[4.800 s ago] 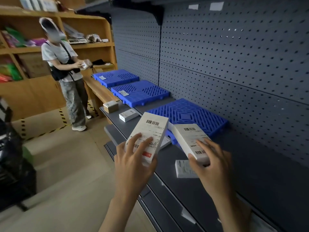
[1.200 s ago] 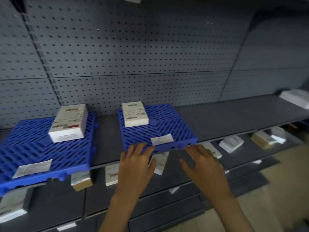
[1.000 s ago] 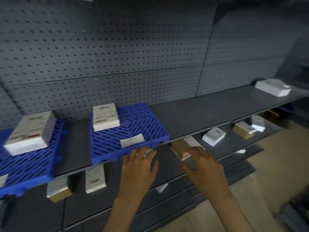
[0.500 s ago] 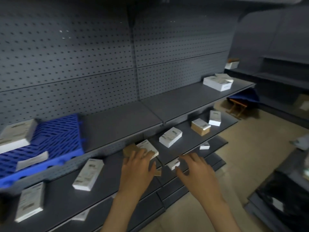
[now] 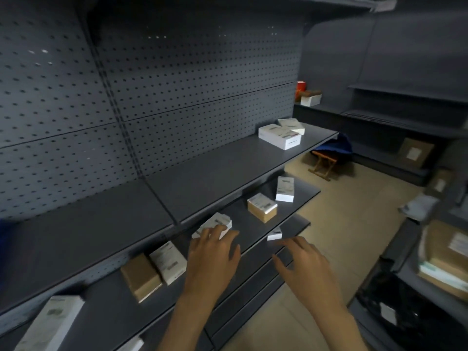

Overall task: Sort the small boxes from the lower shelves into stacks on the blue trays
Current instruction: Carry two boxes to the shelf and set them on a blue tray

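Several small boxes lie on the lower shelf (image 5: 255,229). My left hand (image 5: 215,254) reaches over it with fingers spread, fingertips touching a white box (image 5: 220,222). My right hand (image 5: 301,264) hovers open beyond the shelf's front edge, holding nothing, near a small white box (image 5: 275,234) on the shelf below. Left of my hands lie a white box (image 5: 168,262) and a brown box (image 5: 140,279). Farther right sit a brown box with a white label (image 5: 262,207) and a white box (image 5: 285,189). Only a blue sliver of a tray (image 5: 3,236) shows at the left edge.
The upper shelf (image 5: 202,173) carries white boxes (image 5: 279,135) at its far right end. A larger white box (image 5: 50,323) lies at the bottom left. A wooden stool (image 5: 323,164) and more shelving with cartons stand at the right, across the beige floor.
My view has swung right, away from the blue trays. Both hands, empty since placing the two boxes, moved along the lower shelf; the left hand now touches a white box.
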